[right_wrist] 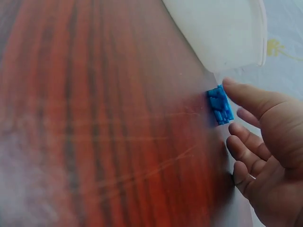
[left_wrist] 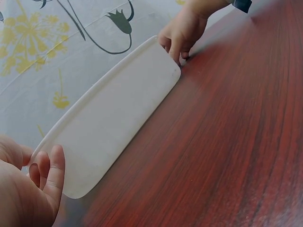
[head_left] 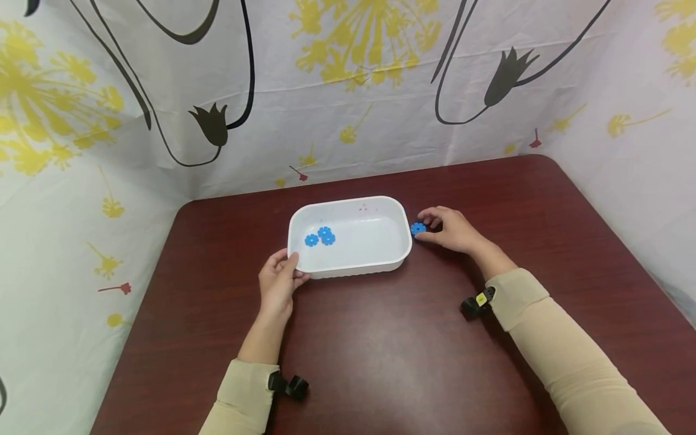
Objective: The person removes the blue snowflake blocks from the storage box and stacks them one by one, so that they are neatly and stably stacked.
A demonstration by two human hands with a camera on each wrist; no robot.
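My left hand [head_left: 277, 284] grips the near left corner of a white plastic tray [head_left: 359, 267], the thumb over its rim and the fingers along the outside. In the left wrist view that hand [left_wrist: 33, 189] is at the end of the tray's long wall [left_wrist: 109, 113]. Three blue notched building discs [head_left: 312, 240] lie inside toward the left. Just outside the tray's right end stands a small stack of the same discs [right_wrist: 219, 105] on the table. My right hand [head_left: 448, 229] is around this stack, thumb tip right at its edge and the other fingers curved and spread apart.
The dark red wooden table [head_left: 380, 344] has rounded far corners. A white cloth [head_left: 337, 121] with yellow and grey plant prints hangs along its back and sides. Black wrist cameras [head_left: 296, 388] are strapped at both beige sleeves.
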